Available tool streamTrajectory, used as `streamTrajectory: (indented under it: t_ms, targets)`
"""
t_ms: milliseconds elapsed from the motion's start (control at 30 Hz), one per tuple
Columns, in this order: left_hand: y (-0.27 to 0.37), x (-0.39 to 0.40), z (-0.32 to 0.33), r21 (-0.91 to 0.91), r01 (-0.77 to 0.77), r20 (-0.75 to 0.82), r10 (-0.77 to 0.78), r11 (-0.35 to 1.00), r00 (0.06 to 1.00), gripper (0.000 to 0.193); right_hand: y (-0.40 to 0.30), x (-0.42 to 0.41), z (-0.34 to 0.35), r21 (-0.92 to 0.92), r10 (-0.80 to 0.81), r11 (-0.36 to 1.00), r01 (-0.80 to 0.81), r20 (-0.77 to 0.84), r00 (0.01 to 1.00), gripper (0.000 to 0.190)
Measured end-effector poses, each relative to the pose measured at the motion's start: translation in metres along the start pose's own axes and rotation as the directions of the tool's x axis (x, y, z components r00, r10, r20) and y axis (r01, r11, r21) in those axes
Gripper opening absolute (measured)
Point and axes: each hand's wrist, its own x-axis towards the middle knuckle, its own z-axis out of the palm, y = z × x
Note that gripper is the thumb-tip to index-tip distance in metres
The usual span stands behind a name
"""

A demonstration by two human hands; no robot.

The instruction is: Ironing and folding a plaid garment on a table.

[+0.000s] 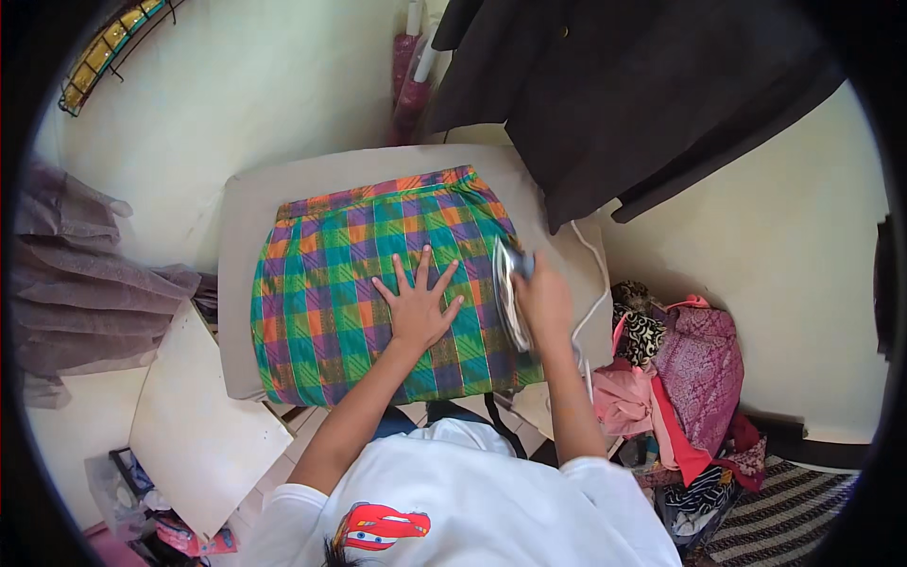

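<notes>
A plaid skirt (340,283) in green, orange and purple lies spread over a padded ironing surface (244,283) with a grey cover. Its gathered waistband (382,189) faces the wall. My left hand (419,305) rests flat on the middle of the cloth, fingers spread. In my right hand (547,305) is a clothes iron (511,290), gripped by its handle and tipped so that its shiny soleplate faces left, at the skirt's right edge. Whether the iron touches the cloth I cannot tell. A white cord (599,276) trails along the right side.
Above the surface's far right corner hangs a dark garment (638,92). A heap of folded and loose clothes (698,368) stands at the right, near a striped mat (779,510). At the left are a white board (212,425) and a greyish-purple curtain-like cloth (85,262).
</notes>
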Motion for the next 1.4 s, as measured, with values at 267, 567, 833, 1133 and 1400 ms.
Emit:
streamTrajectory:
  t_ms: [267,567,833,1133,1400]
  targets:
    - [0.009,0.006,-0.001,-0.021,-0.03,-0.023,0.029,0.999,0.999,0.057,-0.023,0.098,0.011,-0.072,-0.076,0.995,0.073,-0.035,0.996,0.041]
    - [-0.053,0.052,-0.016,-0.035,0.153,-0.051,-0.155,0.988,0.987,0.057,0.001,-0.114,-0.012,-0.067,-0.127,0.986,0.156,0.318,0.94,0.046]
    - [-0.068,0.055,-0.004,0.003,0.13,-0.109,-0.129,0.992,0.986,0.057,-0.075,0.006,0.028,-0.087,-0.202,0.974,0.211,0.096,0.975,0.039]
    - [-0.124,0.04,-0.011,-0.047,0.086,-0.093,-0.09,0.995,0.992,0.058,-0.092,0.046,0.039,0.096,-0.212,0.973,0.208,0.029,0.977,0.045]
    - [-0.129,0.055,-0.037,-0.079,0.182,0.054,-0.178,0.98,0.982,0.072,-0.087,-0.124,0.015,-0.077,-0.002,0.997,0.027,0.299,0.954,0.04]
